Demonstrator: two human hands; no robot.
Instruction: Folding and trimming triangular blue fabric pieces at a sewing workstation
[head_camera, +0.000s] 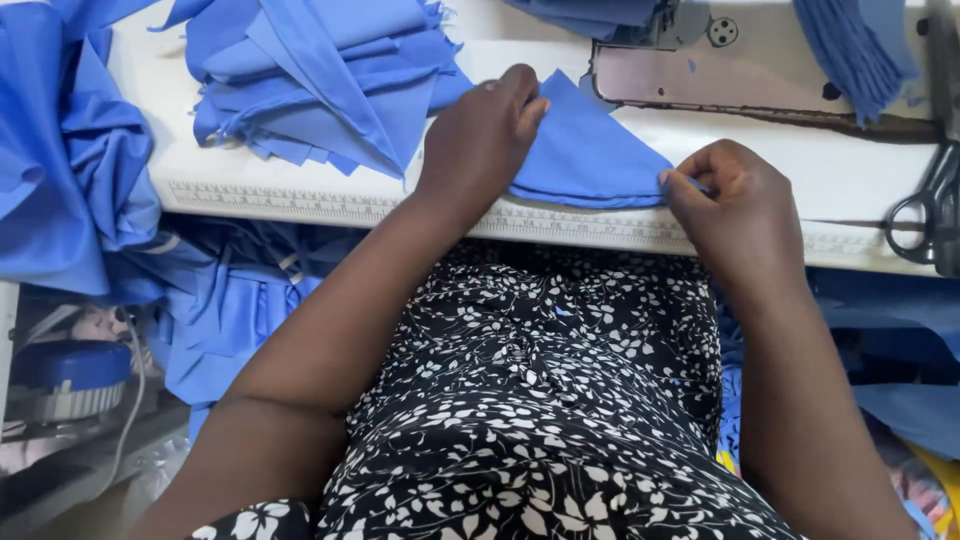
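A folded blue fabric piece (590, 150), roughly triangular with a curved lower edge, lies on the white sewing table (800, 170) near its front edge. My left hand (480, 140) presses flat on the piece's left side, fingers closed over its upper edge. At the piece's right corner, my right hand (735, 205) pinches the edge between thumb and fingers. Both forearms reach up from my lap, which is covered by a black and white floral garment.
A stack of cut blue fabric pieces (320, 80) sits on the table at the left. The sewing machine's metal plate (700, 75) is behind the piece. Black scissors (930, 210) lie at the right edge. More blue cloth (60, 170) hangs at the left.
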